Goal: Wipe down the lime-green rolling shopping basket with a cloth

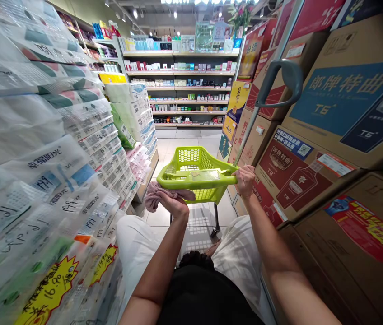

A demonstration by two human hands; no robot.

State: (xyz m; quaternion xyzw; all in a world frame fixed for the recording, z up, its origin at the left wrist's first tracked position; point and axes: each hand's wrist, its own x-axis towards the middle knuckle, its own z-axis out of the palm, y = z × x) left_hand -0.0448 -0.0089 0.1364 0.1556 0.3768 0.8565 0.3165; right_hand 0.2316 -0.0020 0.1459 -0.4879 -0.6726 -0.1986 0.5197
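A lime-green plastic shopping cart [208,195] with a perforated basket stands right in front of me. My left hand [174,204] is closed on a dusty-pink cloth [153,197], which lies against the underside of the cart's handle at its left end. My right hand [245,180] is wrapped around the right end of that handle. A thin grey pole [248,131] with a blue-grey loop-shaped grip [264,85] slants down to the cart beside my right hand. Its lower end is hidden, and I cannot tell whether my fingers touch it.
Wrapped tissue packs [86,122] are piled high along the left, close to my arm. Stacked cardboard cartons [347,90] wall the right side. Between them runs a narrow tiled aisle [174,143], ending at shelves [181,72] of small packaged goods.
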